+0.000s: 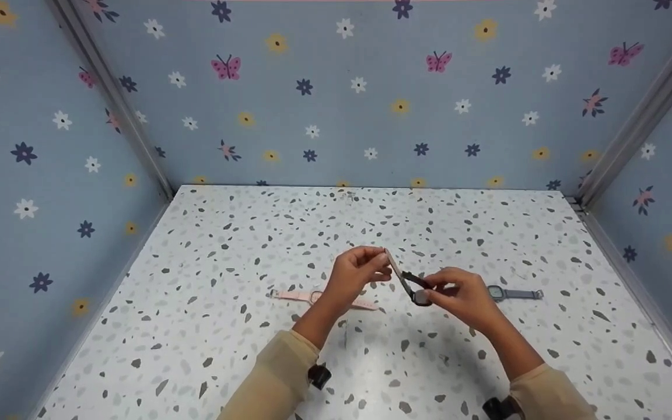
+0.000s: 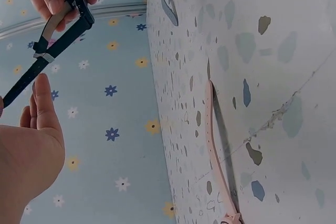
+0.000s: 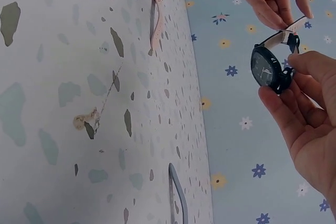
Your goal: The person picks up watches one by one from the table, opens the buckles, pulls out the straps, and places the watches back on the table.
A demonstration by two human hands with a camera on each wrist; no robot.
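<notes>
A black wristwatch [image 1: 421,298] with a dark strap, tan on its inner side, is held above the table between both hands. My right hand [image 1: 461,296] grips it at the round case, with thumb and fingers around the dial [image 3: 266,68]. The far end of the strap is pinched between thumb and fingers of my left hand [image 1: 354,274]. In the left wrist view the strap [image 2: 69,38] forms a narrow loop, its tail running through a metal buckle [image 2: 44,56] toward the left hand.
A pink watch [image 1: 295,296] lies on the speckled white table [image 1: 225,233], partly hidden behind the left hand and wrist. Right of the right hand lies a blue-grey watch [image 1: 521,294]. Flowered blue panels [image 1: 336,87] enclose the back and sides.
</notes>
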